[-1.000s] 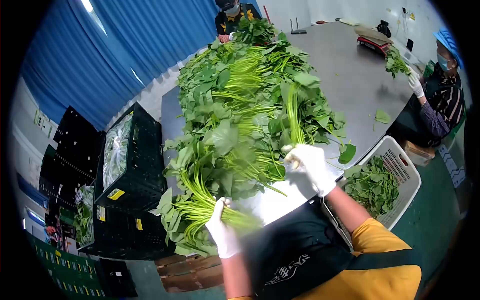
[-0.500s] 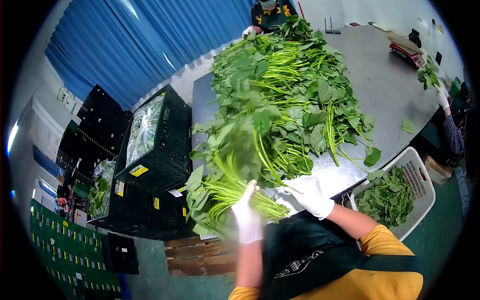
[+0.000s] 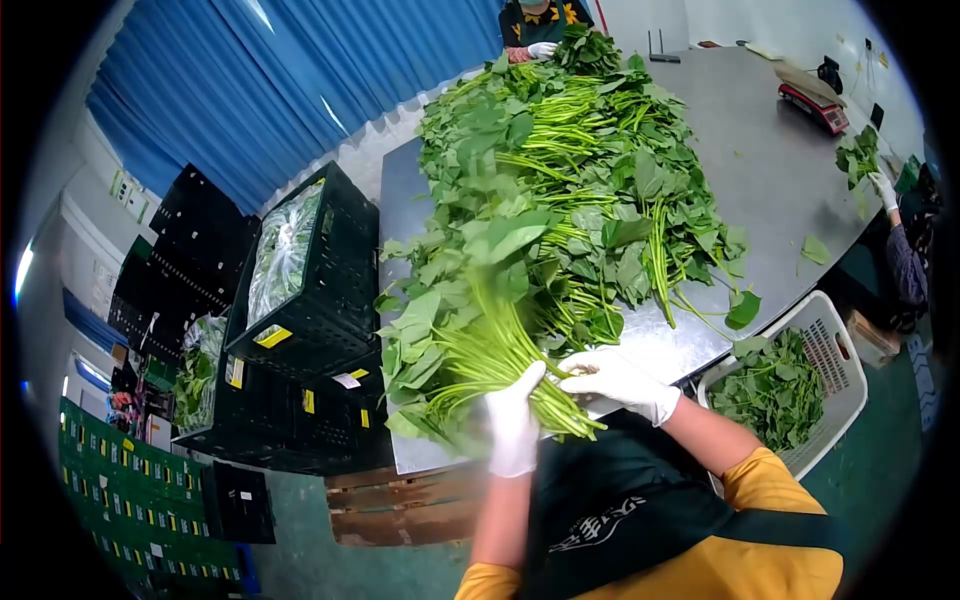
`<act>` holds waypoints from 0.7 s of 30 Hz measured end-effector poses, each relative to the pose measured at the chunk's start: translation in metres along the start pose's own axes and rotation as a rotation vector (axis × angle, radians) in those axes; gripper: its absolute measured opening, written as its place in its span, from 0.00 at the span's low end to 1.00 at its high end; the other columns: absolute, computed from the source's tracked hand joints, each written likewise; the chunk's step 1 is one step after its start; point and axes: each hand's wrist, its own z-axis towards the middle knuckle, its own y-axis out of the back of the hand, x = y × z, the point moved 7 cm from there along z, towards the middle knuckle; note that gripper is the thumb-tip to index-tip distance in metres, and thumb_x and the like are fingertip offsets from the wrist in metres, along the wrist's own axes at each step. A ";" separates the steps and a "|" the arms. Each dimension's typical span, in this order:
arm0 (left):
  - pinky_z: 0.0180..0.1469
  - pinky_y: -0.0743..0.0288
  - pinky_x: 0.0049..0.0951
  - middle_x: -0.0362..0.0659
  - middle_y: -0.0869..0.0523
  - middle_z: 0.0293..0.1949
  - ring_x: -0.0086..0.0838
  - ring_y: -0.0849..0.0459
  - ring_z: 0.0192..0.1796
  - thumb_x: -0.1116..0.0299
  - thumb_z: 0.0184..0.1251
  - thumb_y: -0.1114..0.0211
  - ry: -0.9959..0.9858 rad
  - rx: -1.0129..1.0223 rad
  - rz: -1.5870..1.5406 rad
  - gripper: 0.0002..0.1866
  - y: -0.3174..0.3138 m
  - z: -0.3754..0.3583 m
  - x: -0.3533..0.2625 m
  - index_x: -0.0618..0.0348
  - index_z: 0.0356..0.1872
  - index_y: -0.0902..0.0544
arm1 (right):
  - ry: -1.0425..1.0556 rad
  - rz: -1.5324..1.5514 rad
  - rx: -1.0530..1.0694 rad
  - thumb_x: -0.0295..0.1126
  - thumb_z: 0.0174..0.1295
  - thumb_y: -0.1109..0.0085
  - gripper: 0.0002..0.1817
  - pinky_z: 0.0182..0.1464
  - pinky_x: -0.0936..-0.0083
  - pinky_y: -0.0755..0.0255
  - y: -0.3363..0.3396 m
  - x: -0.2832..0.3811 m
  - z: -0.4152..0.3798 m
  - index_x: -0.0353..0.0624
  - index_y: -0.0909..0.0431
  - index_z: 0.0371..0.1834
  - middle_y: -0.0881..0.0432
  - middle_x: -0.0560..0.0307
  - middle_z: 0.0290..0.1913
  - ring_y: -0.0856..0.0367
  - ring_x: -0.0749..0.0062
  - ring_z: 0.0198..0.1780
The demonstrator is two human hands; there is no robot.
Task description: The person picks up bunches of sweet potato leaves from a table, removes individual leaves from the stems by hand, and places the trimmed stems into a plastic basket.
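Note:
A bunch of long-stemmed leafy greens [image 3: 480,360] is gripped in my gloved left hand [image 3: 513,425], its fingers wrapped round the lower stems. The cut ends stick out to the lower right and the leaves fan up and left. My gloved right hand [image 3: 620,384] is at the right side of these stems, its fingertips closed on stalks there; exactly which stalks is hard to make out. Just beyond both hands, a large pile of the same greens [image 3: 570,210] covers the middle of the metal table [image 3: 760,130].
At right stands a white basket [image 3: 850,385] of loose leaves. Dark crates [image 3: 345,270] with bagged greens are stacked at left. A scale [image 3: 812,105] sits at the table's far right. One co-worker [image 3: 545,25] is at the far end; another's gloved hand [image 3: 884,190] holds greens at right.
The bunch in my left hand has swung right and more upright, closer to my right hand. The stalk that my right hand held apart now lies against the bunch.

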 end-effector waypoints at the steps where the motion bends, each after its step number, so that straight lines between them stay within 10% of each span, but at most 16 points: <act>1: 0.48 0.22 0.27 0.46 0.20 0.45 0.30 0.19 0.44 0.88 0.53 0.36 0.012 -0.013 0.031 0.24 -0.002 -0.002 0.002 0.66 0.54 0.28 | -0.003 0.003 -0.002 0.31 0.59 0.38 0.10 0.36 0.84 0.30 -0.003 -0.001 0.001 0.38 0.19 0.41 0.20 0.66 0.31 0.26 0.85 0.32; 11: 0.52 0.26 0.27 0.45 0.18 0.42 0.29 0.20 0.44 0.88 0.53 0.36 -0.052 -0.086 0.012 0.19 -0.016 -0.001 0.020 0.67 0.47 0.24 | 0.286 -0.008 -0.364 0.27 0.60 0.40 0.09 0.43 0.81 0.27 0.021 0.000 -0.014 0.31 0.19 0.39 0.17 0.57 0.36 0.20 0.77 0.37; 13: 0.56 0.29 0.25 0.46 0.18 0.44 0.32 0.21 0.47 0.88 0.56 0.38 -0.108 -0.095 0.281 0.16 -0.012 -0.002 0.017 0.68 0.47 0.22 | 0.095 0.326 -0.372 0.26 0.62 0.43 0.09 0.46 0.78 0.27 0.030 -0.016 -0.021 0.31 0.20 0.40 0.17 0.55 0.38 0.20 0.73 0.40; 14: 0.59 0.32 0.23 0.48 0.18 0.45 0.33 0.21 0.49 0.87 0.58 0.41 -0.536 0.081 0.924 0.16 -0.027 -0.014 -0.007 0.67 0.48 0.20 | 0.256 0.177 -0.445 0.26 0.62 0.44 0.08 0.47 0.77 0.27 0.046 -0.012 -0.030 0.32 0.20 0.39 0.17 0.54 0.38 0.20 0.72 0.41; 15: 0.61 0.33 0.27 0.50 0.21 0.50 0.32 0.23 0.53 0.87 0.61 0.45 -0.287 -0.016 0.709 0.19 -0.006 -0.007 -0.004 0.65 0.54 0.23 | 0.415 0.026 -0.515 0.27 0.63 0.44 0.07 0.48 0.75 0.27 0.061 -0.007 -0.043 0.33 0.20 0.38 0.17 0.54 0.37 0.20 0.70 0.41; 17: 0.49 0.25 0.27 0.37 0.17 0.38 0.25 0.19 0.43 0.66 0.66 0.41 0.062 0.002 -0.409 0.10 0.007 0.014 -0.001 0.54 0.47 0.20 | 0.337 0.907 -0.553 0.32 0.64 0.42 0.07 0.48 0.73 0.27 0.105 -0.029 -0.067 0.40 0.20 0.37 0.18 0.57 0.37 0.21 0.70 0.44; 18: 0.60 0.30 0.33 0.43 0.26 0.55 0.29 0.25 0.55 0.77 0.65 0.44 -0.144 -0.039 -0.324 0.21 0.021 0.007 -0.019 0.60 0.60 0.29 | 0.448 1.159 -0.436 0.38 0.63 0.41 0.09 0.46 0.75 0.26 0.150 -0.057 -0.069 0.46 0.21 0.39 0.18 0.59 0.39 0.21 0.73 0.45; 21: 0.58 0.29 0.27 0.33 0.19 0.44 0.22 0.21 0.48 0.68 0.64 0.39 -0.097 -0.074 -0.435 0.17 0.037 0.002 -0.040 0.50 0.54 0.24 | 0.842 1.300 -0.368 0.41 0.53 0.33 0.37 0.46 0.80 0.24 0.209 -0.007 -0.117 0.48 0.37 0.67 0.24 0.58 0.57 0.21 0.76 0.47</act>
